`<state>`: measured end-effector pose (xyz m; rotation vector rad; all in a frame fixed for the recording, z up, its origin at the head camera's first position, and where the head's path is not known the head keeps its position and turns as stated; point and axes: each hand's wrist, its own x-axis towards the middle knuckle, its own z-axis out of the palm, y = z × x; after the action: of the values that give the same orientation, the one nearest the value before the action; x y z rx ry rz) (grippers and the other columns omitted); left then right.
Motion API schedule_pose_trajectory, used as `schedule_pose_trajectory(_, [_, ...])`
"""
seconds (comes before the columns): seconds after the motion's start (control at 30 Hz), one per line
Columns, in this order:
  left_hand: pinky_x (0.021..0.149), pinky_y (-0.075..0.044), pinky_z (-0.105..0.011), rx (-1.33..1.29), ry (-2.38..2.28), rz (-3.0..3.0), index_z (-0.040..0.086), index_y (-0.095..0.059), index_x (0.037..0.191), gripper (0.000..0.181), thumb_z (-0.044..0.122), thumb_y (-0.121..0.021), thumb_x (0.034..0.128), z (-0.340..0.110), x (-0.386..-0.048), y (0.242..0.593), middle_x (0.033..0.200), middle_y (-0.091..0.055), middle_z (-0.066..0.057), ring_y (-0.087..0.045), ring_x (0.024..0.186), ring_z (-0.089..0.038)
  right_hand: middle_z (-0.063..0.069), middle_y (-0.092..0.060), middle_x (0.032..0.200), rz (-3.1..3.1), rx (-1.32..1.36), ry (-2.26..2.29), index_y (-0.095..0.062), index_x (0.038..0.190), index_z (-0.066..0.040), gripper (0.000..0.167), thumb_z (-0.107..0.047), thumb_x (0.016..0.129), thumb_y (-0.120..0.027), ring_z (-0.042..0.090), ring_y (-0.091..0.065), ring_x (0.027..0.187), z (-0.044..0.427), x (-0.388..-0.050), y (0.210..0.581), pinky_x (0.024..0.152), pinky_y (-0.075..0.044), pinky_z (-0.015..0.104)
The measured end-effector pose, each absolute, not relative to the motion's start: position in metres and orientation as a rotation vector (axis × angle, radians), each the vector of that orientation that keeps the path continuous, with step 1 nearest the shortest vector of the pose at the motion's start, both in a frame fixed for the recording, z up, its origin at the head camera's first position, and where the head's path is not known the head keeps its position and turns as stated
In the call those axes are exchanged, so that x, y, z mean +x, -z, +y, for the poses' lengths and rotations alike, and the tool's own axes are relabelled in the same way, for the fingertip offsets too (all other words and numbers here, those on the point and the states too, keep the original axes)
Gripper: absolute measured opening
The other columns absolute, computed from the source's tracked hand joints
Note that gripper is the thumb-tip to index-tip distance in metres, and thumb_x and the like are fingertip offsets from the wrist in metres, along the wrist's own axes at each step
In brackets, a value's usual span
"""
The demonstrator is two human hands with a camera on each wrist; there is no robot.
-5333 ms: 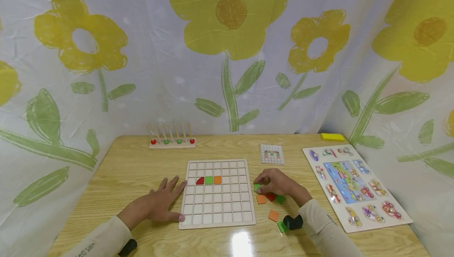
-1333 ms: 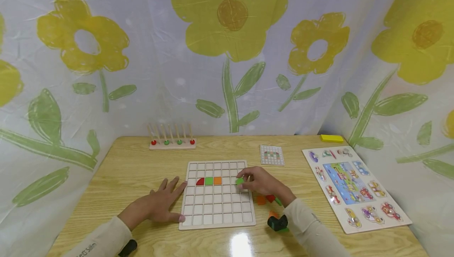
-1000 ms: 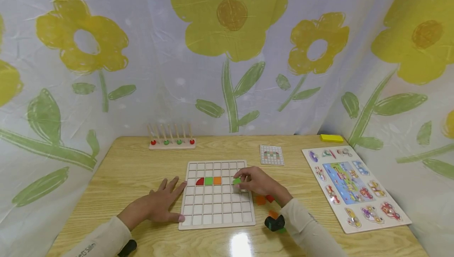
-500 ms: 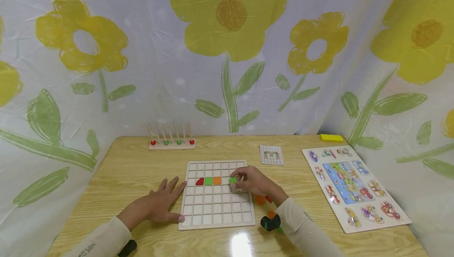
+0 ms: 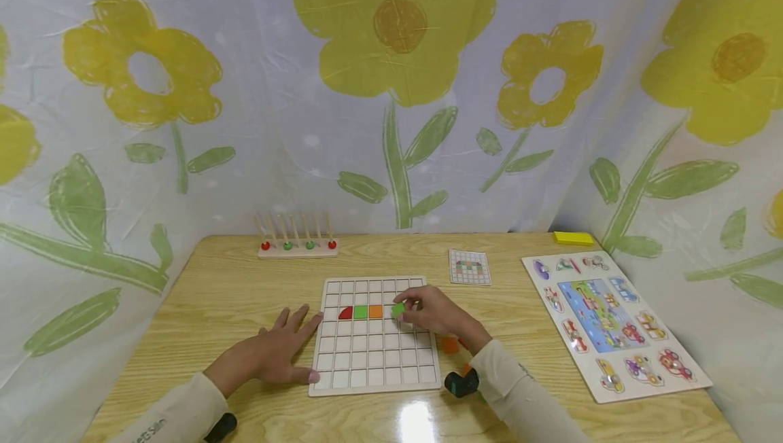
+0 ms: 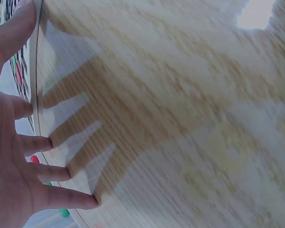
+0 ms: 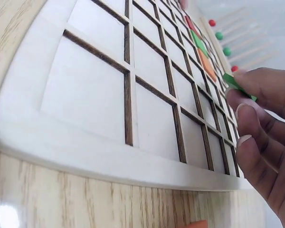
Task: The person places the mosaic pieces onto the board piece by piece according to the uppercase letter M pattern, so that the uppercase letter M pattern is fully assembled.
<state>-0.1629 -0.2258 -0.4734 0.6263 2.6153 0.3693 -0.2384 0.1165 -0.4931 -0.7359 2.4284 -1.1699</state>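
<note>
My right hand (image 5: pixel 433 311) pinches a green square tile (image 5: pixel 397 310) between thumb and fingertips, over the right part of the wooden grid board (image 5: pixel 384 360). In the right wrist view the tile (image 7: pixel 238 86) is tilted above the grid. One row of the board holds a red quarter-round tile (image 5: pixel 346 312), a green square tile (image 5: pixel 360 312) and an orange square tile (image 5: pixel 376 311), side by side. My left hand (image 5: pixel 269 356) rests with spread fingers at the board's left edge, its thumb tip touching the lower left corner.
Loose orange tiles (image 5: pixel 450 344) and others, partly hidden by the right arm, lie right of the board. A pattern card (image 5: pixel 470 267) lies behind them. A knobbed picture puzzle (image 5: pixel 618 327) sits at right, a yellow block (image 5: pixel 573 238) at the back, a peg stand (image 5: pixel 298 250) at back left.
My right hand has picked up the green tile from the loose pieces and carried it left over the board, lately drifting further left. The left hand has stayed in place.
</note>
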Motion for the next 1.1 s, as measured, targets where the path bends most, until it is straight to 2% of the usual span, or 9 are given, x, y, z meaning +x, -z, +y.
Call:
schedule_pose_trajectory(0.33, [0.094,-0.027,-0.086,0.614,-0.367,2.612,0.008,-0.019,0.161,0.109,0.068,-0.068,0.0836,-0.227,-0.164,0.475,0.163,-0.013,-0.030,-0.013,0.143,-0.066,0.004,-0.066,0.096,2.426,-0.747,1.190,-0.069,0.123,-0.003,0.030,-0.010,0.094,-0.071,0.010,-0.055,0.072,0.110,-0.241,0.493,0.060,-0.045,0.021])
schedule_pose_trajectory(0.43, [0.094,-0.027,-0.086,0.613,-0.369,2.611,0.008,-0.019,0.161,0.109,0.068,-0.067,0.0838,-0.227,-0.164,0.476,0.163,-0.013,-0.030,-0.012,0.143,-0.066,0.004,-0.065,0.094,2.420,-0.735,1.193,-0.069,0.122,-0.003,0.030,-0.010,0.093,-0.072,0.010,-0.055,0.069,0.108,-0.243,0.495,0.059,-0.046,0.022])
schedule_pose_trajectory(0.57, [0.095,-0.026,-0.086,0.608,-0.378,2.603,0.009,-0.019,0.161,0.108,0.068,-0.067,0.0843,-0.227,-0.164,0.476,0.164,-0.012,-0.030,-0.012,0.144,-0.065,0.002,-0.065,0.091,2.426,-0.711,1.179,-0.069,0.121,-0.004,0.029,-0.009,0.093,-0.072,0.009,-0.055,0.063,0.105,-0.245,0.499,0.057,-0.046,0.022])
schedule_pose_trajectory(1.1, [0.095,-0.027,-0.086,0.599,-0.362,2.617,0.010,-0.019,0.161,0.109,0.069,-0.067,0.0832,-0.227,-0.163,0.478,0.164,-0.012,-0.029,-0.013,0.144,-0.064,0.003,-0.066,0.087,2.465,-0.623,1.171,-0.068,0.113,-0.006,0.023,-0.006,0.091,-0.074,0.010,-0.055,0.067,0.097,-0.243,0.497,0.058,-0.044,0.023])
